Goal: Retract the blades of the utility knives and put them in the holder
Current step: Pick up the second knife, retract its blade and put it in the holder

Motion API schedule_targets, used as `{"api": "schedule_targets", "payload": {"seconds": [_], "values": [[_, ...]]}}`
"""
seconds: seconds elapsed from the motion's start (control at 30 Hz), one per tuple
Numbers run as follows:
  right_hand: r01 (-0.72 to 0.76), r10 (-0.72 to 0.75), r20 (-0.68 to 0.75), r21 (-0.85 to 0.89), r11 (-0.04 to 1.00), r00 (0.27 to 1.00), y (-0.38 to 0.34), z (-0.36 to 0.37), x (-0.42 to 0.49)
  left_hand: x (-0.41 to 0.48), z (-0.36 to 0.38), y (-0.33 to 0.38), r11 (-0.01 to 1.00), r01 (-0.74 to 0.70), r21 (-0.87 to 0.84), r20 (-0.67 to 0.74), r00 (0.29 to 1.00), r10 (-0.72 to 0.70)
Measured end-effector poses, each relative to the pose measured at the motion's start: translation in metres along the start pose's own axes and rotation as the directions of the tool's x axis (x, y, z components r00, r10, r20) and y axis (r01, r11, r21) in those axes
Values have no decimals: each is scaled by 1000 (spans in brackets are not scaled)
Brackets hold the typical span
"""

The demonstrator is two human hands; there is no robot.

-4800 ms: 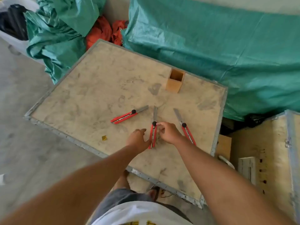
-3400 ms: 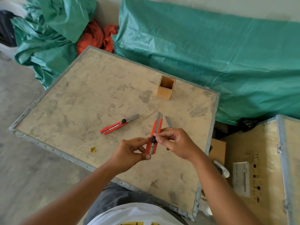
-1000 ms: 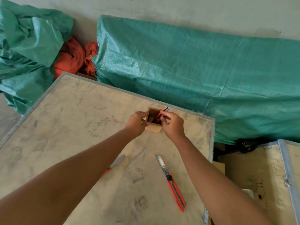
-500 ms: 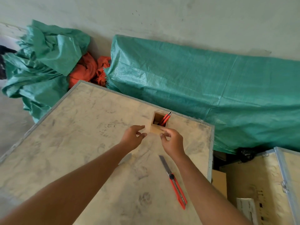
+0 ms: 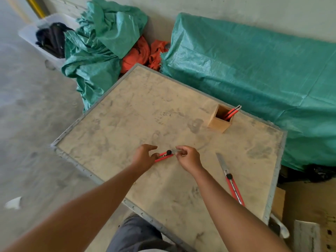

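One red utility knife (image 5: 231, 112) already stood in the wooden holder (image 5: 219, 120) at the far right of the plywood tabletop (image 5: 127, 124), leaning against its far corner. The person had both hands down on a second red knife (image 5: 164, 155) lying flat near the middle of the board. The left hand (image 5: 144, 158) curled over the handle end, fingers bent round it but not visibly closed tight. The right hand (image 5: 187, 158) sat at the blade end, thumb and forefinger drawn close together just past the black slider knob; whether they actually pinched the blade I could not tell. A third knife (image 5: 230, 177) lay well apart to the right, its steel blade fully extended and pointing away from the person.

It looked like the pick-up for the second knife. Next, I would judge, the left hand needed a firm hold on the handle while the right worked the knob back to draw the blade in, fingers kept off the edge.
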State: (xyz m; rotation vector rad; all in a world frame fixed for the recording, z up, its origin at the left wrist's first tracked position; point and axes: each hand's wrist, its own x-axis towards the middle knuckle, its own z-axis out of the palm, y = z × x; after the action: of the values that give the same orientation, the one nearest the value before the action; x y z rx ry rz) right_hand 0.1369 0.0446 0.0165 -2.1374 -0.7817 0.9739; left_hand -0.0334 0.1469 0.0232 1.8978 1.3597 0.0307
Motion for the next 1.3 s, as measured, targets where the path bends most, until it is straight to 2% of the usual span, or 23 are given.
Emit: {"api": "schedule_targets", "payload": {"seconds": [0.13,0.27,0.5,0.6,0.7,0.8,0.9,0.97,1.1,1.3], "values": [[-75,76,24,-14,997,997,0,30,6,-1,2,-29,983,-15,181,26,1000,10],[-109,108,-27,-25,994,994,-2,43,10,5,8,-43,955,-102,277,83,993,82],[-161,163,-95,20,987,982,-2,49,13,4,4,-40,957,-182,224,111,981,160],[-178,192,-112,129,976,975,-4,44,8,-3,0,-34,972,-184,148,112,979,169],[-179,238,-115,382,907,964,-17,30,0,-12,-8,-20,981,-189,41,79,980,185],[-98,179,-130,469,878,975,-37,4,-11,-24,-18,2,977,-194,-84,1,981,195],[-32,108,-124,496,868,986,-51,-29,-21,-43,-29,28,967,-181,-178,-31,984,178],[12,64,-136,491,871,989,-56,-52,-29,-53,-31,43,948,-143,-285,32,987,159],[66,3,-145,469,881,989,-56,-91,-52,-76,-20,63,834,-63,-548,192,961,199],[78,-60,-56,443,893,997,-31,-125,-88,-112,8,92,676,10,-737,227,945,235]]}}
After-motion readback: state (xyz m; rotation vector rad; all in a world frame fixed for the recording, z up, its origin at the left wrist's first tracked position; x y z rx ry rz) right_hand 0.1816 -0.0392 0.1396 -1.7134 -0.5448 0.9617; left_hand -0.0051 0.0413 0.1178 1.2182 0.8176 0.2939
